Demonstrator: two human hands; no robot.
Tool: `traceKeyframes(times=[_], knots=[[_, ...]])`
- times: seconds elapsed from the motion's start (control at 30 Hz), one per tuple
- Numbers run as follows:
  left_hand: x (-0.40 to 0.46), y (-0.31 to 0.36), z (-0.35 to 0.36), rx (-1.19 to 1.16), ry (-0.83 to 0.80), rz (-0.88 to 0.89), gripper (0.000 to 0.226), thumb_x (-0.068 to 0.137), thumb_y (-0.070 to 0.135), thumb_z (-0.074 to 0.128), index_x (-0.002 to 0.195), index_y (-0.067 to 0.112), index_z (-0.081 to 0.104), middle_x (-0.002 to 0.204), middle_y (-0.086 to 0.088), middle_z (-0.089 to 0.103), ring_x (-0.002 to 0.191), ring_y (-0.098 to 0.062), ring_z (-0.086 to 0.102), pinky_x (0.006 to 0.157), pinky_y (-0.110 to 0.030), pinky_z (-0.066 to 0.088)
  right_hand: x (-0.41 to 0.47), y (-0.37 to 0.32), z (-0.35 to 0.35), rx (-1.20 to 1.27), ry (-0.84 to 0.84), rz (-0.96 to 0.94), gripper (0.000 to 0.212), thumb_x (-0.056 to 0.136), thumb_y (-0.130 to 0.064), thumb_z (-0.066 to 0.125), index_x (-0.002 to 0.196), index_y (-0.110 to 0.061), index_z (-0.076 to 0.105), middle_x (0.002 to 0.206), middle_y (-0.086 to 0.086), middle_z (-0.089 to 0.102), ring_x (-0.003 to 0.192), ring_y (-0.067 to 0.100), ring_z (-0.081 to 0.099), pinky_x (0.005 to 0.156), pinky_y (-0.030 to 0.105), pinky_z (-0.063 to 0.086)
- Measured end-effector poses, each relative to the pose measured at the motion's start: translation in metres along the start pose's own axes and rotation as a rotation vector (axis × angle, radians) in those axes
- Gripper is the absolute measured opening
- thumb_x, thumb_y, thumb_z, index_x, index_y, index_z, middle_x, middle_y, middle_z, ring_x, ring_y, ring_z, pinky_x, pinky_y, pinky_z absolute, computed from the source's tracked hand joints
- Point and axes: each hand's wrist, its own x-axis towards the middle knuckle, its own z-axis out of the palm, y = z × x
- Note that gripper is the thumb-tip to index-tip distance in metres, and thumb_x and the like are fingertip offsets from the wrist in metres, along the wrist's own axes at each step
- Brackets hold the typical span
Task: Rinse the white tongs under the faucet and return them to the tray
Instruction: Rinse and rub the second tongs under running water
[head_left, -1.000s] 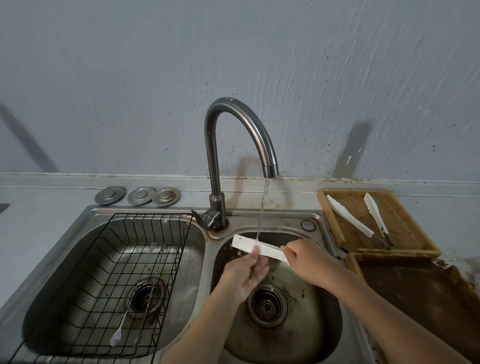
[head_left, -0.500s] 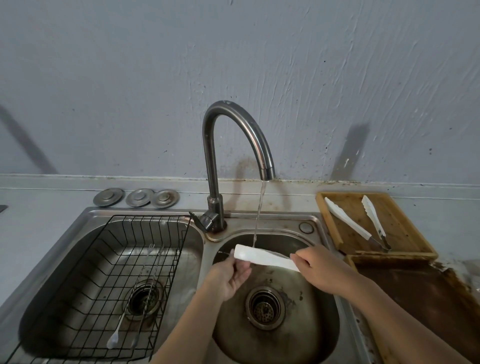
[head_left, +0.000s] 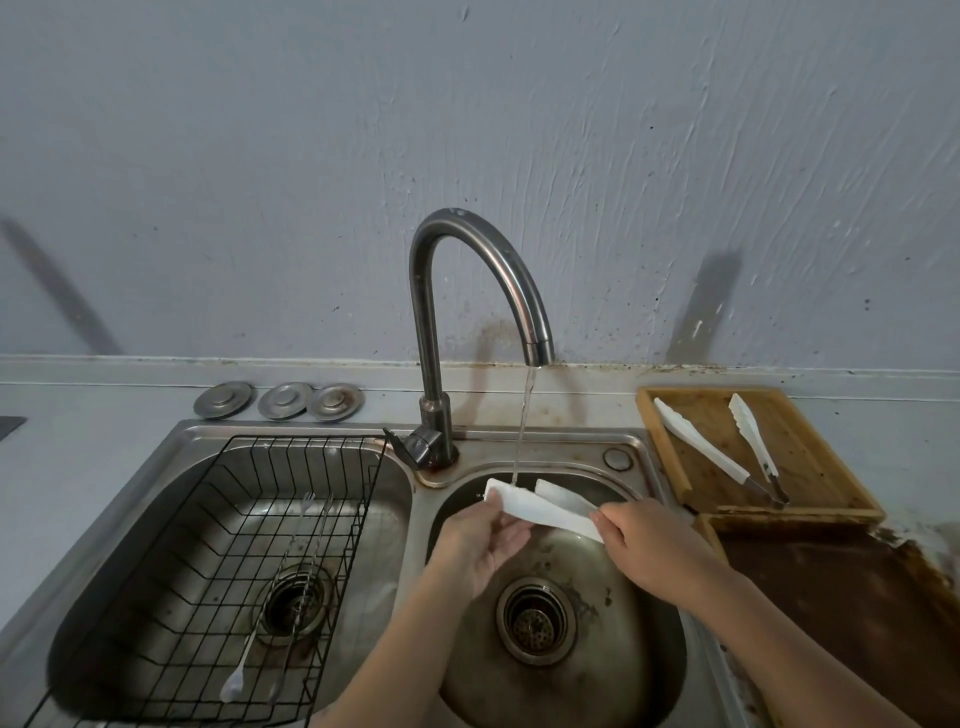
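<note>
White tongs (head_left: 540, 506) lie across the right sink basin (head_left: 644, 670), under the stream running from the curved steel faucet (head_left: 467, 244). The water lands on the left arm tip. Both arms of the tongs show, spread apart at the left end. My left hand (head_left: 480, 540) holds the near arm from below, thumb on top. My right hand (head_left: 644, 540) grips the handle end. A wooden tray (head_left: 670, 457) at the right of the sink carries another pair of white tongs (head_left: 698, 447).
The left basin holds a black wire rack (head_left: 218, 525) with skewers and a small spoon (head_left: 231, 688). Three metal drain caps (head_left: 283, 400) sit behind it. A second dark, stained tray (head_left: 857, 613) lies in front of the wooden one. The wall is close behind the faucet.
The tongs have turned in my hands so their two arms now show spread apart under the stream. My left hand has shifted its hold on the near arm.
</note>
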Motion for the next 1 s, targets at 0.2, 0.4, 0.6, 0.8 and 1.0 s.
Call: traceKeyframes(times=[0.2, 0.4, 0.6, 0.8, 1.0], knots=[[0.005, -0.003, 0.004, 0.006, -0.021, -0.005, 0.038, 0.095, 0.027, 0.048, 0.103, -0.009, 0.057, 0.068, -0.018, 0.072, 0.059, -0.024, 0.072, 0.047, -0.028, 0.058, -0.002, 0.012, 0.006, -0.038, 0.067, -0.08, 0.04, 0.096, -0.04, 0.031, 0.058, -0.031, 0.037, 0.05, -0.007, 0.042, 0.043, 0.006, 0.04, 0.045, 0.018, 0.028], [0.002, 0.0, 0.0, 0.173, -0.085, 0.022, 0.033, 0.094, 0.025, 0.053, 0.108, -0.004, 0.06, 0.1, -0.024, 0.068, 0.086, -0.03, 0.071, 0.059, -0.03, 0.06, -0.01, 0.026, 0.015, -0.138, 0.101, -0.154, 0.036, 0.094, -0.048, 0.025, 0.067, -0.035, 0.043, 0.055, -0.007, 0.05, 0.049, 0.005, 0.049, 0.05, 0.018, 0.04], [0.011, 0.004, 0.009, 0.051, -0.075, 0.166, 0.013, 0.093, 0.009, 0.053, 0.096, -0.002, 0.058, 0.09, -0.027, 0.067, 0.069, -0.029, 0.07, 0.055, -0.03, 0.06, -0.016, 0.025, 0.006, 0.063, 0.522, -0.322, 0.033, 0.084, -0.04, 0.054, 0.108, -0.02, 0.063, 0.109, -0.006, 0.069, 0.081, 0.002, 0.067, 0.061, 0.022, 0.058], [0.017, 0.004, 0.013, -0.037, -0.089, 0.306, 0.019, 0.098, 0.01, 0.042, 0.104, 0.007, 0.06, 0.087, -0.017, 0.068, 0.068, -0.024, 0.073, 0.052, -0.026, 0.057, -0.01, 0.026, 0.006, 0.129, 0.37, -0.013, 0.081, 0.075, -0.046, 0.068, 0.141, -0.03, 0.023, 0.146, -0.009, 0.038, 0.119, 0.011, 0.052, 0.085, 0.027, 0.053], [0.016, 0.008, 0.015, 0.468, -0.012, 0.467, 0.031, 0.097, 0.006, 0.041, 0.124, 0.012, 0.056, 0.103, -0.015, 0.068, 0.078, -0.021, 0.069, 0.061, -0.028, 0.06, 0.002, 0.022, 0.014, 0.047, 0.145, 0.208, 0.07, 0.075, -0.047, 0.069, 0.134, -0.03, 0.034, 0.101, -0.014, 0.064, 0.079, -0.001, 0.058, 0.062, 0.014, 0.045]])
